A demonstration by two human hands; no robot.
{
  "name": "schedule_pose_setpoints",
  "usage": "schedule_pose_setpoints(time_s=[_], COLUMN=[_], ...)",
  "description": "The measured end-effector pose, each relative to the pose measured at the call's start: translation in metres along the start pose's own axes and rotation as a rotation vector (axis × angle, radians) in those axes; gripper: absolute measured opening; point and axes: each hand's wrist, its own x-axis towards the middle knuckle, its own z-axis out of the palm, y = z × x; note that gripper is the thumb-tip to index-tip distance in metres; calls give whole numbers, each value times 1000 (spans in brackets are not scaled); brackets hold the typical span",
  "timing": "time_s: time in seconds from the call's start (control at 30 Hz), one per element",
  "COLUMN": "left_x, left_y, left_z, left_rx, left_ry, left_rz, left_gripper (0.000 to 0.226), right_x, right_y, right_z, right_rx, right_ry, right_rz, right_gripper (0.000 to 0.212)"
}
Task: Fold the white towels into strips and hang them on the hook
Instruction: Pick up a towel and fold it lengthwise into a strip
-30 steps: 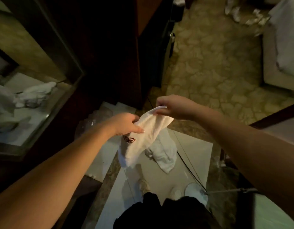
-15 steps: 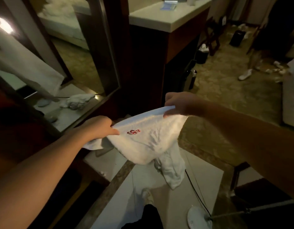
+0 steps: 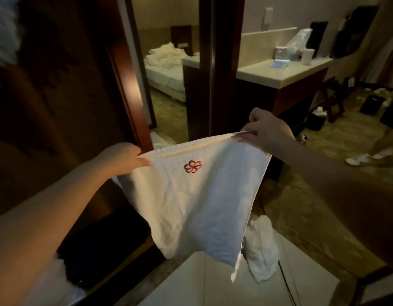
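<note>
A white towel (image 3: 197,202) with a red embroidered logo hangs spread out in front of me, its top edge pulled taut. My left hand (image 3: 122,159) pinches the top left corner. My right hand (image 3: 265,132) pinches the top right corner, a little higher. Below it, a second white towel (image 3: 260,250) lies crumpled on the pale floor. No hook shows in this view.
A dark wooden door frame (image 3: 127,85) stands to the left, with a mirror (image 3: 166,69) reflecting an unmade bed. At the right back is a pale counter (image 3: 279,72) carrying a cup and packets. A black cable (image 3: 286,281) runs across the floor tiles. Someone's white shoes (image 3: 367,156) stand on the carpet.
Both hands rose and drew apart, pulling the towel from a bunched fold into a flat, taut sheet. My view tilted up from the floor toward the mirror and counter.
</note>
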Motion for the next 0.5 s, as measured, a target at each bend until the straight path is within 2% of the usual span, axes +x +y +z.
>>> schedule_pose_setpoints(time_s=[0.17, 0.3, 0.37, 0.43, 0.5], left_x=[-80, -155, -192, -225, -255], left_y=[-88, -162, -195, -226, -254], left_z=[-8, -6, -7, -8, -11], left_rx=[-7, 51, 44, -38, -279], left_ry=[-39, -71, -23, 92, 235], left_rz=[-100, -149, -178, -198, -241], left_gripper=[50, 30, 25, 28, 30], right_x=[2, 2, -2, -8, -13], right_y=[-73, -139, -173, -204, -234], right_z=[3, 13, 18, 22, 26], right_rx=[47, 75, 61, 72, 93], right_ry=[120, 86, 46, 34, 43], right_rz=[-30, -57, -58, -57, -49], right_gripper=[24, 31, 32, 30, 29])
